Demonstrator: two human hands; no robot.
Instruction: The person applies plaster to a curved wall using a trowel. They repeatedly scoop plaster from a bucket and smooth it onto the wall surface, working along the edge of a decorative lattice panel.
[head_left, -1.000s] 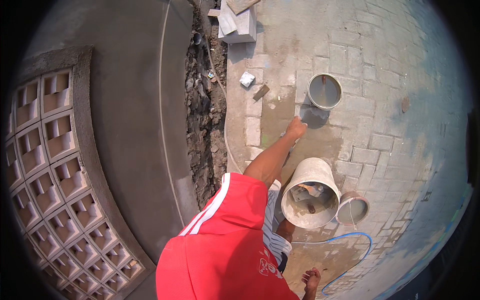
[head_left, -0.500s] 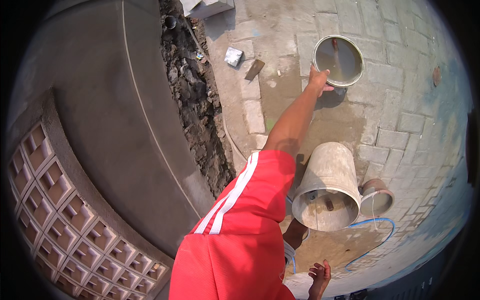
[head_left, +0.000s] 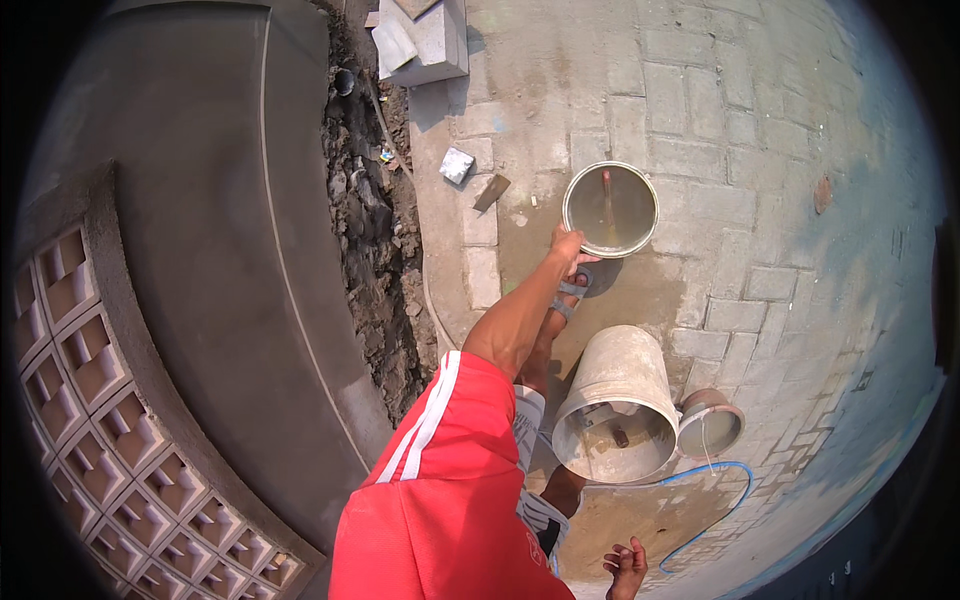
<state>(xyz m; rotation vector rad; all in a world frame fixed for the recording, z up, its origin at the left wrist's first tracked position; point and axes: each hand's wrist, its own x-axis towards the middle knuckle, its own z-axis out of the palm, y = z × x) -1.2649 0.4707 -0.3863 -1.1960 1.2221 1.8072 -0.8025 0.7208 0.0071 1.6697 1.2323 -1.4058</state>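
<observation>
My left hand [head_left: 570, 249] has its fingers closed over the near rim of a round bucket [head_left: 568, 222] of murky water. A stick-like tool with a red end [head_left: 607, 192] stands partly sunk in that water. Whether the bucket touches the ground I cannot tell. At the lower right my right hand [head_left: 627, 566] hangs with loosely curled fingers apart, nothing in them. Nearest to it is a large pale bucket [head_left: 617, 365] lying on its side, its mouth toward me and a little murky water with a small brown lump inside. My sandalled foot [head_left: 570, 292] shows below the held bucket.
A small bucket with a cord [head_left: 711, 424] and a blue hose [head_left: 745, 490] are at the right. White blocks [head_left: 430, 45] stand at the far end. A rubble-filled trench [head_left: 375, 230] separates the paving from smooth grey cement [head_left: 190, 230]. Patterned vent blocks [head_left: 130, 420] are at left.
The water bucket in my left hand has come nearer to me and leftward. My sandalled foot has come into sight beneath it. The whole view has shifted too.
</observation>
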